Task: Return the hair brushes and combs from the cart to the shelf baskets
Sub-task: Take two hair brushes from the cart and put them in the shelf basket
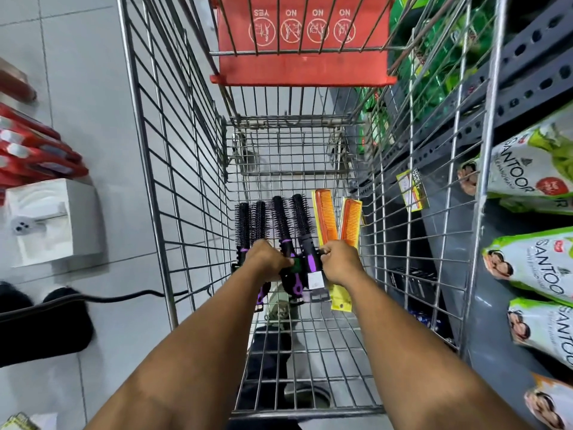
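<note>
Both arms reach down into the wire cart [173,187]; the left hand [269,261] is clenched on the handles of the round hair brushes [280,220], four in view, and the right hand [340,262] grips the two orange combs [338,220] by their lower ends, all low over the cart floor. The step in hand appears to be gathering the goods; the shelf baskets are not in view. The next move calls for lifting both bundles clear of the wire sides without snagging bristles or the yellow card backing [341,297].

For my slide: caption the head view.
Both hands grip round brushes and orange combs inside the cart.
</note>
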Demonstrator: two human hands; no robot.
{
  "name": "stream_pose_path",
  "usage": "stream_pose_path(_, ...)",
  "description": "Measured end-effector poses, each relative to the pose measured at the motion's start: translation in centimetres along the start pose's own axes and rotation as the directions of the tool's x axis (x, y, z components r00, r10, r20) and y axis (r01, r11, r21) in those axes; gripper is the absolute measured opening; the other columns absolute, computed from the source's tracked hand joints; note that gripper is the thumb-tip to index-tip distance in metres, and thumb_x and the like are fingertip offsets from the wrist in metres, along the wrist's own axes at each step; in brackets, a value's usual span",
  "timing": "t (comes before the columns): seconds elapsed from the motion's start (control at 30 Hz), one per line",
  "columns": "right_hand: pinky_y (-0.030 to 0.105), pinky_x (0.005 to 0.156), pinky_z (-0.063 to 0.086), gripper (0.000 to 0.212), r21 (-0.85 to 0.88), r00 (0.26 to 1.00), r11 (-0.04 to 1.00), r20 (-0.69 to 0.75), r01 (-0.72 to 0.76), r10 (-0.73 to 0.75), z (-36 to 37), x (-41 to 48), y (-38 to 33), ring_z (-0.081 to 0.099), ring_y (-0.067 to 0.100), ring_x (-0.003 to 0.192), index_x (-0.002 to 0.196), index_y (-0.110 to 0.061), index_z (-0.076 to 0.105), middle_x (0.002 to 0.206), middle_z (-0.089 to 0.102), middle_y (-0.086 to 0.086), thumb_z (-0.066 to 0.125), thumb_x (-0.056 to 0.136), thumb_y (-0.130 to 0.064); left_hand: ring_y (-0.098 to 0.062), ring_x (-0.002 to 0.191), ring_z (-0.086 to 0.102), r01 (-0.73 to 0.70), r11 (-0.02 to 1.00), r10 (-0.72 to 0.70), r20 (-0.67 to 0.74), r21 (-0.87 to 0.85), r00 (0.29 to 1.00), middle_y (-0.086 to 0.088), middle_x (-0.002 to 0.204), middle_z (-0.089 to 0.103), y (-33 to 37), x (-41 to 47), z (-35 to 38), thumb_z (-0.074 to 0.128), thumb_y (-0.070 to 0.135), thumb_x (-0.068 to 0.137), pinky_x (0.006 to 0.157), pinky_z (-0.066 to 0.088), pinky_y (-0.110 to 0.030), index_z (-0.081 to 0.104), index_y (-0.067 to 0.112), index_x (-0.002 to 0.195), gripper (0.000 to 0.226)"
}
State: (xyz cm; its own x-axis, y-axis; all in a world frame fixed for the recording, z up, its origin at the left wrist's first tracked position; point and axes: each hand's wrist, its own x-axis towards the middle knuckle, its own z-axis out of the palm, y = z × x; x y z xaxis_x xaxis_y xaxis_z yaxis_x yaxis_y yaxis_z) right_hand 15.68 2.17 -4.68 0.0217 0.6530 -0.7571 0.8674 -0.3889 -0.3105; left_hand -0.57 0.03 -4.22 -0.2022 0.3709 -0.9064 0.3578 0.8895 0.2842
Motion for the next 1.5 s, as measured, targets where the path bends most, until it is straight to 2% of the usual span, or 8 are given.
stream_pose_path(0.1,0.042,0.078,0.058,0.023,-0.016,1.000,1.000,-0.006,-0.021,0.021,-0.1,0.2,0.1,0.063,0.031,0.087,0.103,-0.008,0.065,0.101,0.065,0.014,0.048,0.090,0.000,-0.024,0.068,0.065,0.044,0.992,-0.044,0.005,-0.115,0.999,-0.015,0.084,0.068,-0.5,0.3,-0.3,0.076,0.012,0.078,0.074,0.060,-0.036,0.065,-0.007,0.098,0.029)
stream_pose_path(0.43,0.026,0.070,0.036,0.023,0.070,0.998,0.998,-0.066,0.004,0.001,-2.6,-1.2,0.0,0.051,0.024,0.080,0.073,-0.016,0.054,0.086,0.054,0.011,0.044,0.088,-0.001,-0.014,0.049,0.047,-0.057,0.968,0.078,0.080,-0.245,0.994,-0.005,0.059,0.052,0.2,-1.6,-1.9,0.069,0.006,0.083,0.044,0.041,-0.026,0.055,0.010,0.063,0.025)
stream_pose_path(0.6,0.024,0.069,0.039,0.025,0.201,0.990,0.979,-0.144,0.039,-0.010,-5.4,-4.1,-0.8,0.051,0.024,0.086,0.106,-0.004,0.064,0.097,0.049,0.008,0.044,0.091,-0.003,-0.015,0.050,0.041,-0.232,0.937,0.265,0.099,-0.262,0.959,-0.003,0.054,0.043,2.2,-5.2,-4.4,0.066,0.006,0.085,0.049,0.036,-0.028,0.043,0.014,0.051,0.041)
stream_pose_path(0.73,0.022,0.061,0.038,0.030,0.288,0.978,0.948,-0.194,0.134,-0.080,-8.0,-7.2,-1.3,0.049,0.017,0.077,0.063,-0.024,0.051,0.083,0.053,-0.001,0.050,0.088,-0.008,-0.012,0.054,0.063,-0.325,0.866,0.380,0.079,-0.380,0.921,-0.002,0.066,0.064,4.0,-9.0,-6.6,0.062,0.001,0.087,0.051,0.053,-0.022,0.062,0.011,0.075,0.016)
stream_pose_path(0.93,0.025,0.051,0.036,0.038,0.421,0.932,0.870,-0.345,0.257,-0.108,-12.5,-13.9,-2.6,0.042,0.009,0.056,0.055,-0.023,0.041,0.058,0.043,-0.010,0.051,0.086,-0.003,-0.005,0.047,0.056,-0.479,0.771,0.583,0.164,-0.419,0.796,0.003,0.052,0.056,7.0,-17.0,-9.5,0.059,0.001,0.089,0.045,0.046,-0.017,0.058,0.011,0.058,0.033)
stream_pose_path(1.13,0.031,0.057,0.027,0.026,0.410,0.824,0.797,-0.537,0.443,-0.182,-17.6,-21.0,-1.2,0.033,0.017,0.060,0.058,-0.010,0.041,0.062,0.033,0.009,0.050,0.082,-0.006,-0.009,0.061,0.070,-0.566,0.685,0.698,0.193,-0.459,0.689,-0.002,0.070,0.075,9.9,-23.9,-9.8,0.055,-0.007,0.086,0.055,0.055,-0.019,0.063,-0.004,0.090,0.009)
stream_pose_path(1.33,0.038,0.058,0.036,0.024,0.519,0.751,0.654,-0.650,0.551,-0.116,-21.6,-29.1,3.7,0.042,0.017,0.057,0.054,-0.018,0.052,0.052,0.046,-0.005,0.052,0.078,-0.016,-0.019,0.071,0.073,-0.595,0.633,0.769,0.312,-0.496,0.558,-0.014,0.088,0.076,12.8,-31.3,-6.1,0.065,0.006,0.070,0.064,0.059,-0.023,0.070,-0.004,0.101,0.033)
stream_pose_path(1.5,0.039,0.062,0.035,0.035,0.586,0.730,0.558,-0.681,0.588,-0.053,-22.2,-36.0,9.4,0.042,0.023,0.066,0.079,0.010,0.047,0.072,0.046,0.010,0.049,0.073,-0.024,-0.015,0.066,0.070,-0.641,0.603,0.795,0.422,-0.475,0.436,-0.013,0.080,0.073,14.0,-36.6,-1.3,0.063,0.004,0.070,0.057,0.057,-0.021,0.072,-0.004,0.089,0.022)
